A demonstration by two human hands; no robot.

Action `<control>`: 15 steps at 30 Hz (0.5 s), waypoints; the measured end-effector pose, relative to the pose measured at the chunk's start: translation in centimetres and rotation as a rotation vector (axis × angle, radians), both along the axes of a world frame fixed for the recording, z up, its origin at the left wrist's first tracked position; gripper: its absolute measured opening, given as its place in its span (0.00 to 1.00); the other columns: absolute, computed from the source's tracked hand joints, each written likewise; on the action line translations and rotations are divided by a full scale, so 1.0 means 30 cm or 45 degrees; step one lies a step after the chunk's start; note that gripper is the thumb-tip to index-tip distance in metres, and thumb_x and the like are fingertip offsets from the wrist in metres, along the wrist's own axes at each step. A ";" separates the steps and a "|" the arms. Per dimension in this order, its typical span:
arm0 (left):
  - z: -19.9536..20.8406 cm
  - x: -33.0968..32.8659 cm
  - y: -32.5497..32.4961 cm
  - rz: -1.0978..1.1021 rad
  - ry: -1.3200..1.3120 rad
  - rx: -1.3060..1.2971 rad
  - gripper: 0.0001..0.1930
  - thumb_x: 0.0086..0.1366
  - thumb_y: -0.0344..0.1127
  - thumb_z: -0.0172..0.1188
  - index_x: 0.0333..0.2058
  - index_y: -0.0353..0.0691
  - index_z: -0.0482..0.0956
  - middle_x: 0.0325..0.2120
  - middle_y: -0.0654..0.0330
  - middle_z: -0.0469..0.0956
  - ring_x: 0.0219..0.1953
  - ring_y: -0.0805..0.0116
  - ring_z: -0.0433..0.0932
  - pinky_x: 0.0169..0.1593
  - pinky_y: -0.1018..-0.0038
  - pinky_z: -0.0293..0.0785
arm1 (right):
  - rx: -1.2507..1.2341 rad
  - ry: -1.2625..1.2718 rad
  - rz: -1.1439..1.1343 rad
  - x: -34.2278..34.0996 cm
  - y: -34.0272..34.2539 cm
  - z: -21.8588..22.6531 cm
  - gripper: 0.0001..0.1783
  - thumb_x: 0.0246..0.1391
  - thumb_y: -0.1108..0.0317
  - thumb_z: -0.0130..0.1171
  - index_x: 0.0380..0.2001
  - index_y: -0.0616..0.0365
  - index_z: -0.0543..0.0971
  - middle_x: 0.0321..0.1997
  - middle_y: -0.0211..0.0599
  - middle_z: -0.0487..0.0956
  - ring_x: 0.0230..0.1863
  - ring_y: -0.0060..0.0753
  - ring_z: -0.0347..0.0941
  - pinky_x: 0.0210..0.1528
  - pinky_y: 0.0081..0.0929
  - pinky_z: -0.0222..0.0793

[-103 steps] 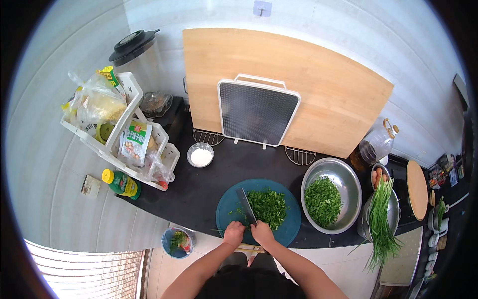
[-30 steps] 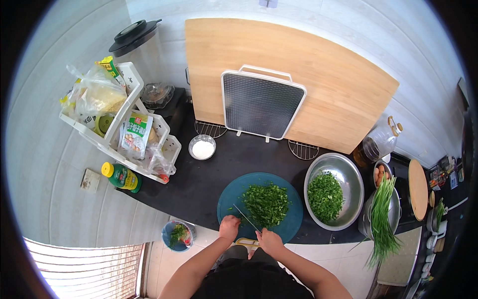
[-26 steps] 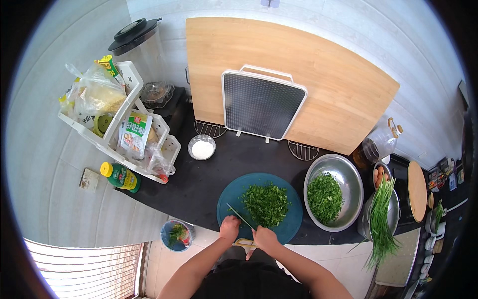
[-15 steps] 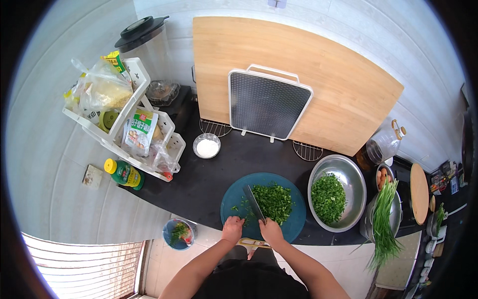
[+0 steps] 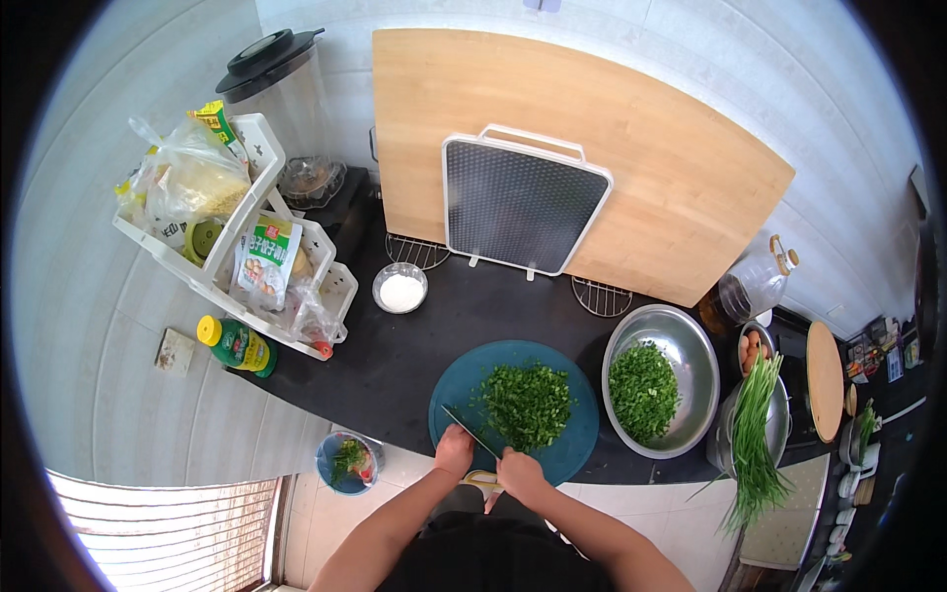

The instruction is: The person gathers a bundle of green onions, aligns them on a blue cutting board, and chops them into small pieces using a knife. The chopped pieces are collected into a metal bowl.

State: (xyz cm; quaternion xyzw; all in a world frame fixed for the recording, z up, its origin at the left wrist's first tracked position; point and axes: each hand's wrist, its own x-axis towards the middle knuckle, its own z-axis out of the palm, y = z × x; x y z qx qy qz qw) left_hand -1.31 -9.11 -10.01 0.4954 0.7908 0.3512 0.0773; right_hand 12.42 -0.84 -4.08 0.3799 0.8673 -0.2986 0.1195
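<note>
A round teal cutting board (image 5: 582, 434) carries a loose pile of finely chopped greens (image 5: 528, 403). My right hand (image 5: 520, 475) grips a kitchen knife (image 5: 471, 431) by its handle at the board's near edge. Its blade slants to the far left, seen nearly edge-on, beside the pile. Against the blade's left side rests my left hand (image 5: 454, 452), its fingers curled together. Whether it pinches anything I cannot make out. Just right of the board stands a steel bowl (image 5: 698, 395) with more chopped greens (image 5: 643, 392) in it.
A bunch of long chives (image 5: 755, 444) hangs over a pot (image 5: 779, 419) at the right. Behind are a small bowl of white powder (image 5: 400, 289) and a black-faced board (image 5: 523, 202). At left stand a white rack (image 5: 212, 281) and green bottle (image 5: 240, 345); a bin (image 5: 345, 479) sits below.
The knife has come away from the pile toward the near left, and its blade now slants more to the left. My right hand moved slightly left and nearer. The chopped pile is spread wider.
</note>
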 end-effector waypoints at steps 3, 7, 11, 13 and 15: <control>0.004 -0.009 0.009 -0.087 0.061 0.013 0.03 0.48 0.26 0.55 0.22 0.40 0.77 0.26 0.59 0.72 0.34 0.57 0.72 0.37 0.64 0.70 | 0.010 0.023 -0.065 -0.097 0.007 0.015 0.18 0.57 0.58 0.49 0.29 0.65 0.74 0.26 0.56 0.78 0.31 0.57 0.77 0.34 0.47 0.73; 0.059 -0.018 0.016 -0.122 0.156 0.027 0.03 0.47 0.27 0.57 0.22 0.42 0.78 0.25 0.62 0.72 0.33 0.60 0.71 0.37 0.66 0.68 | -0.054 0.193 -0.414 -0.094 0.037 0.003 0.19 0.56 0.57 0.51 0.28 0.65 0.75 0.26 0.56 0.78 0.32 0.59 0.75 0.35 0.48 0.71; 0.085 -0.022 0.021 0.002 0.082 -0.044 0.01 0.47 0.29 0.60 0.21 0.43 0.79 0.25 0.63 0.72 0.33 0.60 0.71 0.37 0.64 0.66 | -0.074 0.244 -0.490 -0.009 0.080 0.073 0.18 0.55 0.56 0.53 0.27 0.63 0.75 0.24 0.55 0.77 0.31 0.58 0.75 0.34 0.46 0.70; 0.069 -0.012 0.013 0.001 0.094 -0.020 0.02 0.47 0.32 0.62 0.21 0.43 0.79 0.25 0.63 0.73 0.33 0.60 0.71 0.38 0.64 0.66 | -0.080 0.228 -0.473 0.022 0.088 0.100 0.18 0.55 0.56 0.53 0.27 0.63 0.76 0.24 0.54 0.77 0.31 0.58 0.75 0.34 0.46 0.70; 0.063 -0.002 0.002 0.006 0.104 -0.013 0.04 0.47 0.34 0.64 0.22 0.43 0.79 0.25 0.62 0.73 0.34 0.60 0.71 0.38 0.64 0.66 | -0.091 0.202 -0.451 0.048 0.093 0.108 0.18 0.55 0.55 0.52 0.26 0.62 0.75 0.24 0.53 0.77 0.31 0.58 0.75 0.34 0.45 0.70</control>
